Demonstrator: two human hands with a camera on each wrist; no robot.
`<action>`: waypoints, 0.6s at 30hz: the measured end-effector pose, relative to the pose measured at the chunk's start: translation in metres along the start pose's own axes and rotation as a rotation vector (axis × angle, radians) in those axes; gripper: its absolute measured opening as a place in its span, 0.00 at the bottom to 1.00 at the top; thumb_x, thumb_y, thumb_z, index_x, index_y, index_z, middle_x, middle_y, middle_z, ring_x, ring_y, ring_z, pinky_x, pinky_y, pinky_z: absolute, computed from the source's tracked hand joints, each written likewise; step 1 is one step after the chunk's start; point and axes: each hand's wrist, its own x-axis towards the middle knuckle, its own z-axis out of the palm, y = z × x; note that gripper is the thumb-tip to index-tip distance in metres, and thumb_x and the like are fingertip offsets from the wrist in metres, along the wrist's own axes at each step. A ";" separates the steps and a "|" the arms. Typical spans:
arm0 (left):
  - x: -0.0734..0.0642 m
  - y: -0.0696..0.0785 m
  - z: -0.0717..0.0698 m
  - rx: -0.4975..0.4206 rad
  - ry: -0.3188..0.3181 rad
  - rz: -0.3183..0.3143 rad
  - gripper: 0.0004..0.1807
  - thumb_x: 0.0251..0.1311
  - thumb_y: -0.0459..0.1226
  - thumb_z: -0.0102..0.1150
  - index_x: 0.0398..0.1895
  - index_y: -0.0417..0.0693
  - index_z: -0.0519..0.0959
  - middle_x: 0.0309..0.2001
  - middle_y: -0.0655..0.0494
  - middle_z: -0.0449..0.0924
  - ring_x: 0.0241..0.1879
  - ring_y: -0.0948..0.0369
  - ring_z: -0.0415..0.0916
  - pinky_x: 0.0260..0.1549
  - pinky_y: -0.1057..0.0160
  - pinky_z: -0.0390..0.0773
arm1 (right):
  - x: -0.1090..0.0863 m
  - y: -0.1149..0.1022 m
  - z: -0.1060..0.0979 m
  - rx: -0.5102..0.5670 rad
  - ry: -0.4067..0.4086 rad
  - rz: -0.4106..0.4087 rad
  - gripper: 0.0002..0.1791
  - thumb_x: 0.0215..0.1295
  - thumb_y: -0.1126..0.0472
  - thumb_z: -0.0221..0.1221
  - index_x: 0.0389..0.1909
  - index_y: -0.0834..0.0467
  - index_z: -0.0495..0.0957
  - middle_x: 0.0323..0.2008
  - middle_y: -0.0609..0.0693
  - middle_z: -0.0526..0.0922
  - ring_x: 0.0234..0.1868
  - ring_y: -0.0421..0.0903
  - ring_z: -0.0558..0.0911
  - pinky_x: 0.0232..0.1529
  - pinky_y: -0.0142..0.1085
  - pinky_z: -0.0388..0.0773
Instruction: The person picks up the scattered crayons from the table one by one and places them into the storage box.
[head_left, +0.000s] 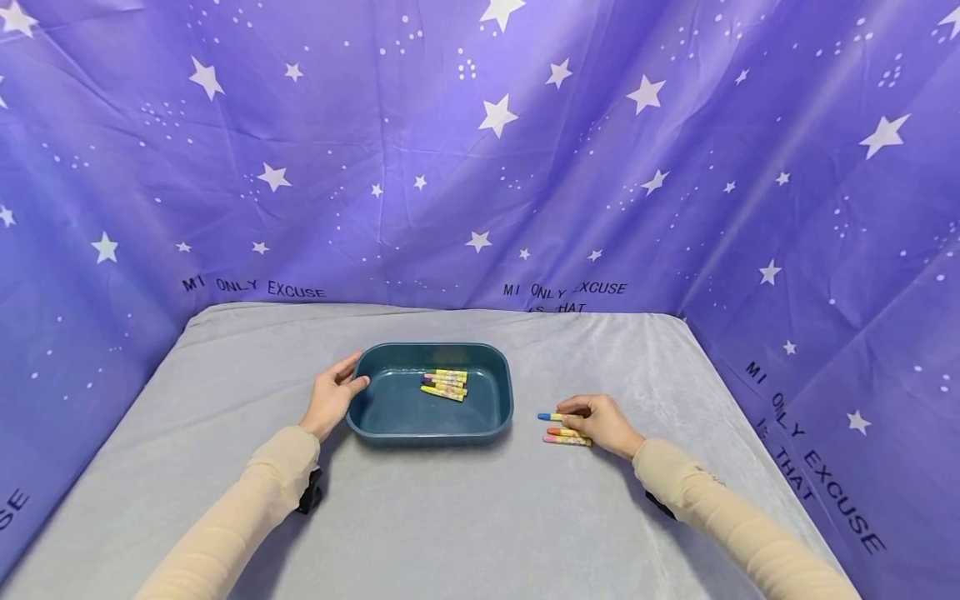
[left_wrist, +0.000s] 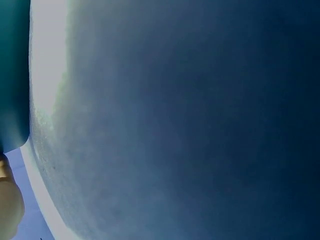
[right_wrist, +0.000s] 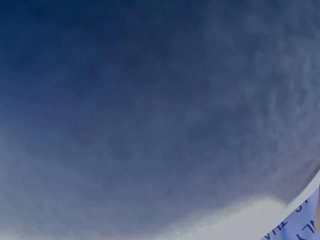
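A dark teal plastic tray (head_left: 431,438) stands on the cloth, with several yellow-wrapped crayons (head_left: 444,392) lying together inside it. At its left end my left hand (head_left: 330,402) grips the wall, thumb over the rim and fingers outside. In the left wrist view the tray's side (left_wrist: 14,75) and part of the left hand (left_wrist: 10,207) show at the left edge. To the right of the tray my right hand (head_left: 606,425) pinches a blue crayon (head_left: 547,417) by its right end. Just below it lie an orange crayon (head_left: 561,432) and a pink crayon (head_left: 566,441), side by side.
A grey cloth (head_left: 450,525) covers the table. Purple curtains (head_left: 420,142) with white stars rise behind it and along both sides. The right wrist view holds mostly dark, blurred cloth (right_wrist: 150,125).
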 end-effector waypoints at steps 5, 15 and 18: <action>-0.001 0.002 0.001 -0.003 0.007 0.003 0.31 0.61 0.32 0.53 0.68 0.47 0.59 0.65 0.42 0.62 0.63 0.52 0.64 0.58 0.58 0.68 | 0.001 -0.003 -0.002 -0.008 0.002 0.004 0.10 0.54 0.62 0.64 0.38 0.58 0.84 0.36 0.53 0.85 0.33 0.41 0.82 0.33 0.27 0.78; 0.000 0.002 0.001 -0.016 0.008 -0.003 0.31 0.61 0.32 0.52 0.68 0.45 0.58 0.65 0.40 0.62 0.63 0.51 0.62 0.59 0.60 0.68 | 0.003 -0.012 -0.013 0.081 0.038 0.001 0.12 0.54 0.66 0.63 0.41 0.65 0.82 0.39 0.59 0.84 0.37 0.49 0.83 0.35 0.27 0.80; 0.001 0.002 0.001 -0.020 0.012 -0.008 0.31 0.61 0.32 0.52 0.68 0.45 0.59 0.65 0.40 0.62 0.64 0.52 0.62 0.59 0.60 0.68 | 0.005 -0.016 -0.016 0.071 0.042 0.000 0.12 0.54 0.66 0.63 0.41 0.65 0.82 0.39 0.60 0.84 0.36 0.49 0.83 0.36 0.27 0.80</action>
